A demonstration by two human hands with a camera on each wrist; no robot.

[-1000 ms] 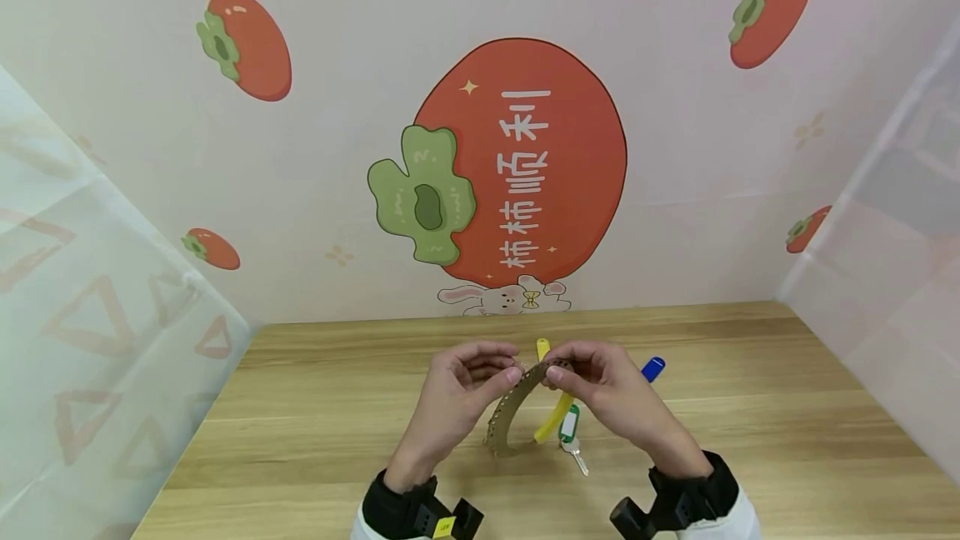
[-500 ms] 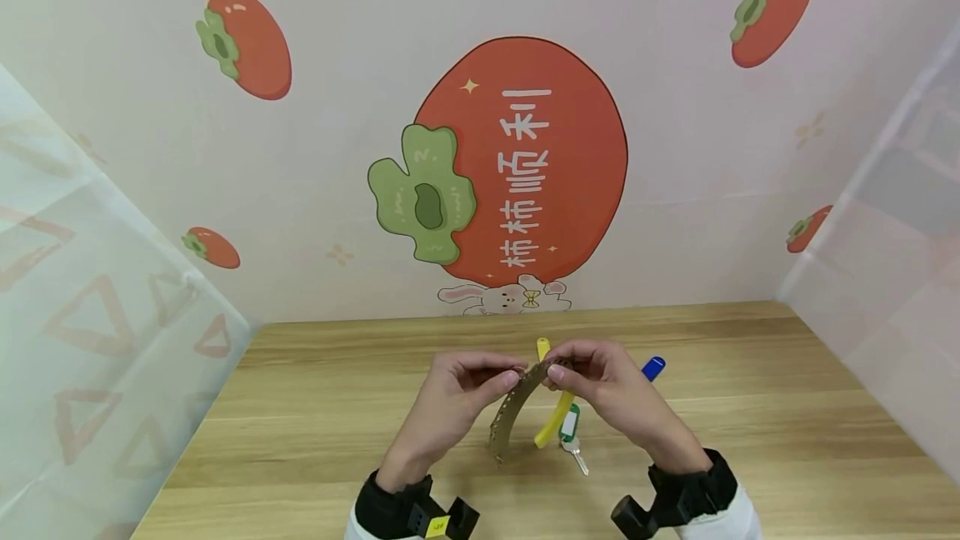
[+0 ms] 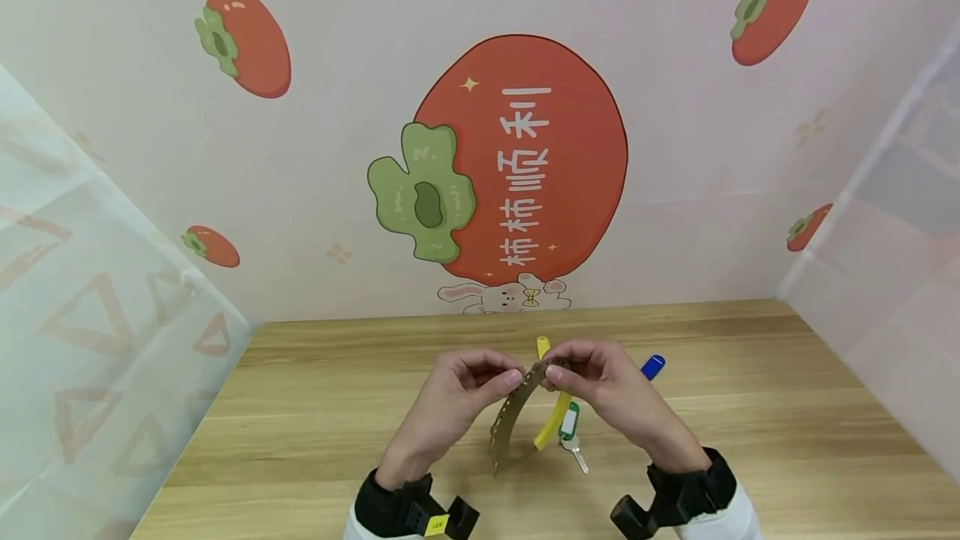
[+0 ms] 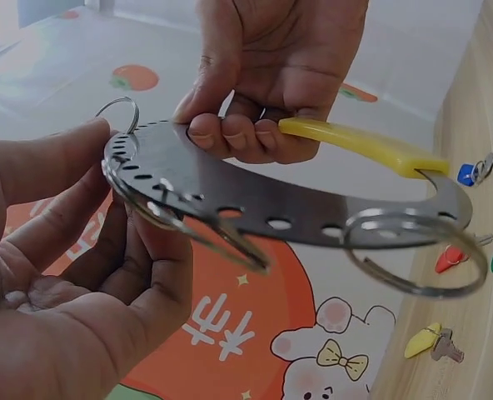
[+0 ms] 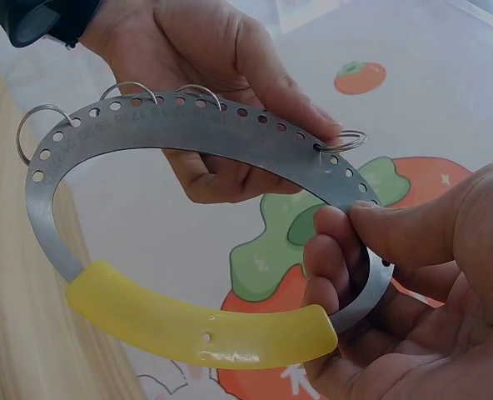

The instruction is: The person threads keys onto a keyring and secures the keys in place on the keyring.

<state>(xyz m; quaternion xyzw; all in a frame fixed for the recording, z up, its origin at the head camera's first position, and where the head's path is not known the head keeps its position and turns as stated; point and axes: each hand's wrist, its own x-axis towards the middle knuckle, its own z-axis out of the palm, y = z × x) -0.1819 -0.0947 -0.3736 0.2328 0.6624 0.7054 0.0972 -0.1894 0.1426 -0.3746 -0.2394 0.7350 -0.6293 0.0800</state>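
A curved metal plate [image 5: 180, 125] with a row of holes and a yellow grip [image 5: 205, 325] is held above the table. Several split rings hang in its holes, one large ring [image 4: 417, 250] among them. My right hand [image 3: 618, 394] pinches the plate near one end between thumb and fingers. My left hand [image 3: 446, 407] pinches a small ring [image 5: 346, 140] at a hole along the outer edge; the fingertips are partly hidden behind the plate in the right wrist view.
On the wooden table [image 3: 300, 440] lie a green-tagged key [image 3: 569, 422], a blue tag [image 3: 653, 367], a red-tagged key [image 4: 448, 258] and a yellow-tagged key [image 4: 421, 340]. A printed backdrop [image 3: 337, 107] stands behind.
My left fingers have straightened somewhat and moved slightly closer to the plate's edge. The plate's lower end has tilted a little downward, while my right hand has barely moved.
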